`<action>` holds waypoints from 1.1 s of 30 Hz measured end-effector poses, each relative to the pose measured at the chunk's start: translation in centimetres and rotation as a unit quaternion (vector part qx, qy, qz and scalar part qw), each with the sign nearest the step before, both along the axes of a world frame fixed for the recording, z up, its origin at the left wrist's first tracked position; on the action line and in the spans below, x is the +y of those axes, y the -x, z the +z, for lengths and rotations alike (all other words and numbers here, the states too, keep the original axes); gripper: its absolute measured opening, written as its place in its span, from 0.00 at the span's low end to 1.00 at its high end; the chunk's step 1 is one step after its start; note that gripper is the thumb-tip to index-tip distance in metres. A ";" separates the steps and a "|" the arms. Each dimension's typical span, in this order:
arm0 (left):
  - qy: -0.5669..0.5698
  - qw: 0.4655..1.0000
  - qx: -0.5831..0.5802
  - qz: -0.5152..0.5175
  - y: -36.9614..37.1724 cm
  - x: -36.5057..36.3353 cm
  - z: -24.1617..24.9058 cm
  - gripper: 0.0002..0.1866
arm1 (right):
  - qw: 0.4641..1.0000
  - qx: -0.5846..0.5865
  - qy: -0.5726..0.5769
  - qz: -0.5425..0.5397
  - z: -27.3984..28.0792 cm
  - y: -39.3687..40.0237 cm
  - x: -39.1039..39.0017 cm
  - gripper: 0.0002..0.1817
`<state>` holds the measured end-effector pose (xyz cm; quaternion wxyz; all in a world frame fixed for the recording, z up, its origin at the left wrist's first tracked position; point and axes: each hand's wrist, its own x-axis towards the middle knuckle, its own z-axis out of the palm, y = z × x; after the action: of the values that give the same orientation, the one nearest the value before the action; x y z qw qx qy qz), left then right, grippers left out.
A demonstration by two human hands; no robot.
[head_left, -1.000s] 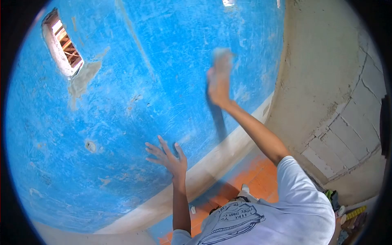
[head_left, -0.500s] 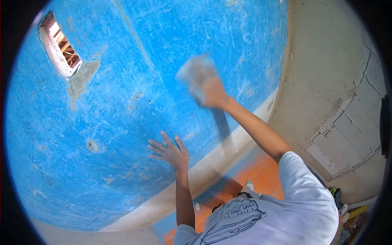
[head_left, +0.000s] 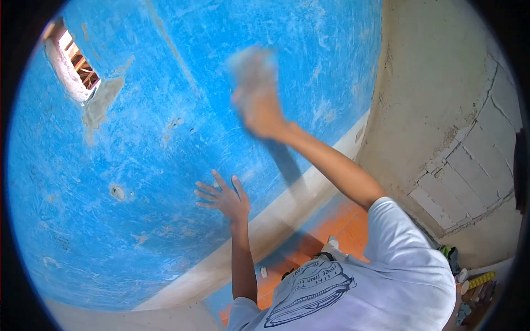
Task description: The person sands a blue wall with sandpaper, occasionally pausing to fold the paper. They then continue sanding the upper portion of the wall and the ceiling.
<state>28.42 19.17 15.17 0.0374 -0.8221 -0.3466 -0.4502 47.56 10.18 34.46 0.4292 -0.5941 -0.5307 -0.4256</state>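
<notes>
the right hand (head_left: 261,112) is at twelve o'clock in the view, out in front of the blue wall (head_left: 160,182), grasping a pale pad (head_left: 253,63). the pad sticks out past the fingers toward twelve; both are blurred, so its exact material and the placing of each finger cannot be told, nor whether it presses on the paint. a dark shadow (head_left: 284,163) falls on the wall just below that wrist.

the left hand (head_left: 229,203) is between seven and eight o'clock, released, its fingers spread out over the blue wall with the back of the hand showing.

at ten o'clock a small window opening (head_left: 77,60) is set in the wall, with a rough grey patch (head_left: 103,103) at its lower corner. a small hole (head_left: 117,192) shows near nine. a whitish band (head_left: 276,218) runs along the foot of the wall, above the orange floor (head_left: 348,223) at four to five. a little white object (head_left: 263,272) lies on the floor at six. bare plaster (head_left: 425,71) covers the wall at two o'clock, with exposed blocks (head_left: 466,176) at three. a yellow item (head_left: 481,280) is at four, among clutter.
</notes>
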 end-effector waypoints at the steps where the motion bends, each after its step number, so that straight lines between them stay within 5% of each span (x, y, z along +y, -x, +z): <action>1: -0.003 1.000 0.008 0.005 -0.1 0.0 0.1 0.38 | 0.984 -0.111 0.137 0.007 -0.4 1.6 -0.7 0.35; 4: -0.005 0.999 0.033 0.011 0.5 0.2 -0.1 0.38 | 0.959 -0.254 0.122 0.034 0.0 -1.8 -1.2 0.35; 5: 0.002 0.999 0.036 0.007 0.6 0.3 -0.2 0.38 | 0.993 -0.105 0.013 0.044 0.7 -3.1 -0.8 0.34; 7: 0.018 0.999 0.031 -0.001 0.7 0.0 -0.2 0.38 | 0.958 0.196 -0.198 0.059 2.4 -4.8 -0.3 0.33; 10: 0.019 1.000 0.022 -0.005 0.5 -0.1 0.2 0.37 | 0.979 0.067 -0.190 -0.021 0.9 -0.7 1.5 0.30; 12: 0.000 1.000 0.030 0.008 0.4 0.1 -0.1 0.38 | 0.993 -0.109 -0.012 0.034 0.1 -1.0 0.2 0.29; 14: 0.004 0.999 0.032 0.009 0.3 0.1 -0.1 0.39 | 0.942 -0.274 0.170 0.090 -0.9 -1.4 -1.2 0.29; 17: 0.006 1.000 0.020 -0.008 0.6 0.0 0.0 0.38 | 0.986 0.063 -0.142 0.058 1.6 -5.1 -0.5 0.30; 20: 0.008 1.000 0.017 -0.009 0.6 -0.2 0.1 0.37 | 0.953 0.134 -0.271 0.025 1.2 -3.6 2.8 0.29; 23: 0.007 1.000 0.023 -0.009 0.5 -0.1 0.0 0.38 | 0.978 -0.110 0.115 0.136 0.0 1.5 -0.3 0.31; 24: 0.008 1.000 0.026 -0.009 0.6 0.0 0.0 0.38 | 0.978 -0.119 0.108 0.131 -0.2 0.4 -0.4 0.33; 27: 0.027 0.999 0.038 -0.016 0.9 -0.2 0.2 0.37 | 0.978 0.065 -0.188 0.060 2.1 -4.0 0.5 0.34; 30: 0.015 0.999 0.029 -0.024 0.9 0.0 0.0 0.37 | 0.959 0.113 -0.261 0.007 2.0 -2.9 2.4 0.33; 31: 0.014 0.999 0.029 -0.022 0.8 0.0 0.0 0.37 | 0.991 0.008 -0.120 0.052 1.4 -1.8 1.8 0.33; 33: 0.009 0.999 0.029 -0.018 0.8 0.0 0.0 0.37 | 0.956 -0.197 0.170 0.132 -0.8 0.8 0.0 0.33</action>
<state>27.61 19.17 15.13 0.0319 -0.8412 -0.3348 -0.4233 46.76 10.16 33.62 0.2610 -0.4870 -0.7433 -0.3772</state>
